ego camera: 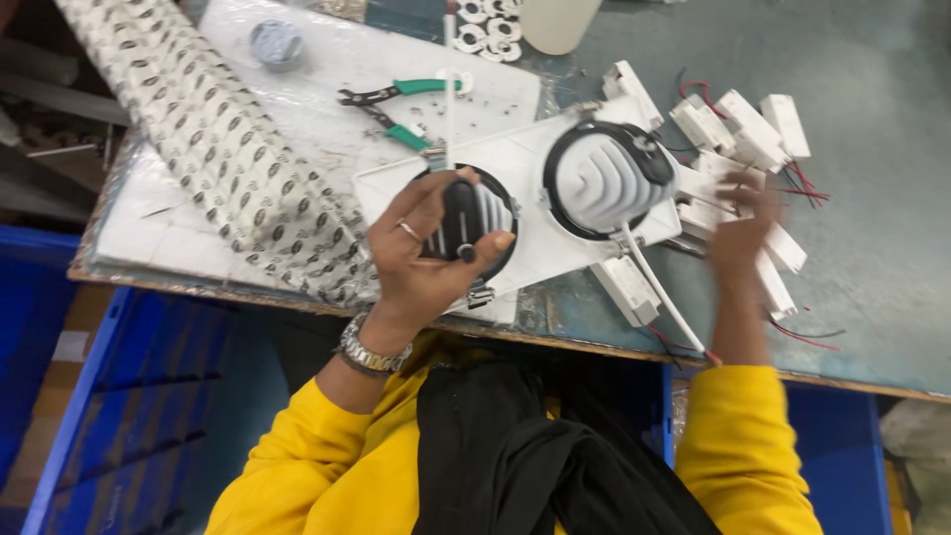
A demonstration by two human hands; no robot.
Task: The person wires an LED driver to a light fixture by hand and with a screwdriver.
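**Two hands on a twin downlight plate**

Two round heat sinks sit in the white twin-light plate (530,213) at the bench edge. Left hand (426,248) clasps the black heat sink (466,213); pressing squarely seems wise. Right hand (741,223), blurred, reaches the white driver boxes (743,134); its grip is unclear. Green-handled pliers (401,104) lie beyond.
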